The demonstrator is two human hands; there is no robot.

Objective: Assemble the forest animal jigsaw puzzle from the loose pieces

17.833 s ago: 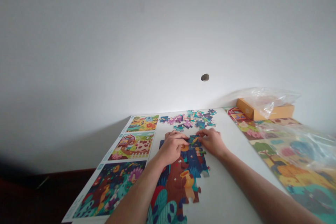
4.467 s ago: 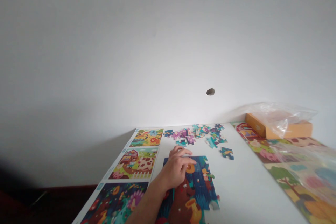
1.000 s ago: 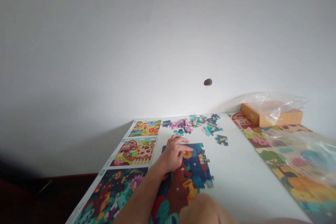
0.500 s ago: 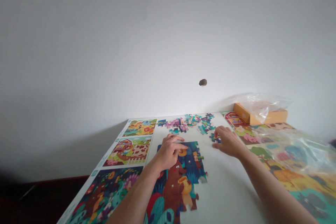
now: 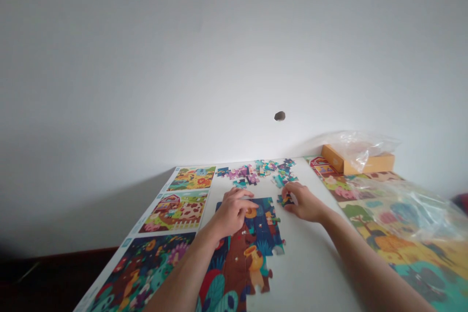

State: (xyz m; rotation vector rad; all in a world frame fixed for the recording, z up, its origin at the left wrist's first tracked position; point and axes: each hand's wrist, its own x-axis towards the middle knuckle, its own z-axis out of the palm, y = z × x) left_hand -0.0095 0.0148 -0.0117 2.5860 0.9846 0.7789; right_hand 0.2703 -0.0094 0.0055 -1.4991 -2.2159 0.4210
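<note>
Right hand [image 5: 303, 202]: thumb and fingertips closed in a narrow pinch on the piece [image 5: 282, 200], taking its right side; whether the piece is lifted or flat on the table [image 5: 309, 263] cannot be told. The piece sits just right of the far right corner of the puzzle [image 5: 263, 226], apart from it by a slim gap. Left hand [image 5: 234, 212]: fingers loosely spread, palm down on the far left part of the puzzle, pinching nothing. Handling, judged by eye: the piece is probably light, stiff card, little prone to slip; the knobs look the weakest part and may bend or fray, so best held by opposite edges with the knobs left free. The joined puzzle likely shifts or parts at its seams if pushed from one side; flat pressure from above suits it. Looks: the piece is dark blue with a yellow-orange mark, partly hidden by the fingers. The puzzle shows a brown bear with an orange jar on dark blue, teal leaves nearer the viewer; far edge straight, right edge knobbed. Beyond the puzzle lie loose pieces [image 5: 252, 178], purple, teal and blue, some overlapping; left of it, a sheet [image 5: 176, 210] with three printed pictures.
</note>
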